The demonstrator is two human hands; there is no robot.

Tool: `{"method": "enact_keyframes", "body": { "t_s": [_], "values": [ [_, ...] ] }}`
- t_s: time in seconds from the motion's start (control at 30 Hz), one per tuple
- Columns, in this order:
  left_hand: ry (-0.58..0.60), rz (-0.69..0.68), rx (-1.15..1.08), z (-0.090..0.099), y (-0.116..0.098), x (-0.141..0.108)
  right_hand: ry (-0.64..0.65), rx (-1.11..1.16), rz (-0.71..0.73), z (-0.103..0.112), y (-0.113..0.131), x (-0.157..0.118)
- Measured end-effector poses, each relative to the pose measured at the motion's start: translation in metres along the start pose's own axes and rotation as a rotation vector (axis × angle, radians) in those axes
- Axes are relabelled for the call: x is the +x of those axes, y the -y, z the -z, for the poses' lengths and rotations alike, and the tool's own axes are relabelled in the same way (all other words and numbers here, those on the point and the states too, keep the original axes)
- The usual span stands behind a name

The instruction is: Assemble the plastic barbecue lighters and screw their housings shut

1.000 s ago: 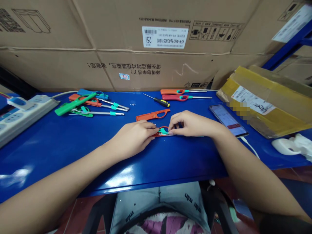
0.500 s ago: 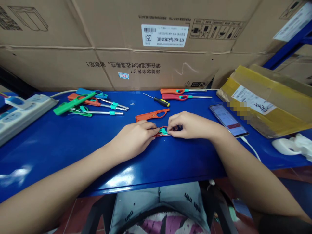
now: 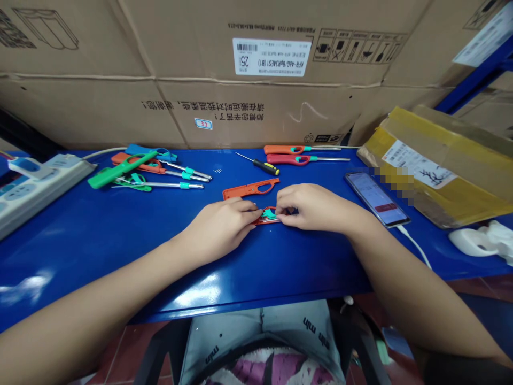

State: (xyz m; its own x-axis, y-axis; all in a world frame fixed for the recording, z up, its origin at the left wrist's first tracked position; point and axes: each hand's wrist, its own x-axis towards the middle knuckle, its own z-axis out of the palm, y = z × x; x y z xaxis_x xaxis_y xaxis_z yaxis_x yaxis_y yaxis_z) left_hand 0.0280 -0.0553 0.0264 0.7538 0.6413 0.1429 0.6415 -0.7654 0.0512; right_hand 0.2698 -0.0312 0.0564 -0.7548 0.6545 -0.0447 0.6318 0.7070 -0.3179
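An opened orange-red lighter (image 3: 262,222) lies on the blue table between my hands, its green trigger (image 3: 269,214) and a thin pale wire showing inside. My left hand (image 3: 228,227) is closed on the lighter's left end, with thumb and forefinger at the green part. With bent fingers, my right hand (image 3: 306,208) pinches at the right end, where the fingers hide what they grip. Just beyond them rests the loose orange half of a lighter casing (image 3: 244,190). Farther back is a black-and-yellow screwdriver (image 3: 266,167).
Orange (image 3: 280,150) and red (image 3: 285,159) long lighters lie at the back. Opened lighters in green (image 3: 108,177), orange and blue pile up at the left beside a power strip (image 3: 36,187). A phone (image 3: 377,199) and a taped carton (image 3: 441,166) sit at the right.
Both hands stay in nearly the same place on the lighter. The view has shifted very slightly; nothing else has visibly moved.
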Motion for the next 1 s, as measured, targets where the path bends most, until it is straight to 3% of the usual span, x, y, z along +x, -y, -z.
{"method": "enact_keyframes", "body": {
  "t_s": [0.23,0.37,0.67,0.8,1.0],
  "values": [
    [-0.002,0.023,-0.042,0.001,-0.002,0.001,-0.005,-0.030,0.005,-0.002,0.003,0.001],
    [-0.002,0.103,-0.183,0.003,-0.004,0.003,-0.003,-0.026,0.027,-0.004,0.004,0.002],
    [-0.025,0.143,-0.386,0.000,-0.001,0.003,-0.046,0.270,-0.038,0.004,-0.008,-0.006],
    [-0.036,0.114,-0.441,-0.002,0.000,0.004,0.037,0.298,-0.112,0.000,-0.012,-0.005],
    [-0.061,0.113,-0.488,-0.005,-0.002,0.005,0.078,0.255,-0.065,-0.006,-0.013,0.002]
  ]
}}
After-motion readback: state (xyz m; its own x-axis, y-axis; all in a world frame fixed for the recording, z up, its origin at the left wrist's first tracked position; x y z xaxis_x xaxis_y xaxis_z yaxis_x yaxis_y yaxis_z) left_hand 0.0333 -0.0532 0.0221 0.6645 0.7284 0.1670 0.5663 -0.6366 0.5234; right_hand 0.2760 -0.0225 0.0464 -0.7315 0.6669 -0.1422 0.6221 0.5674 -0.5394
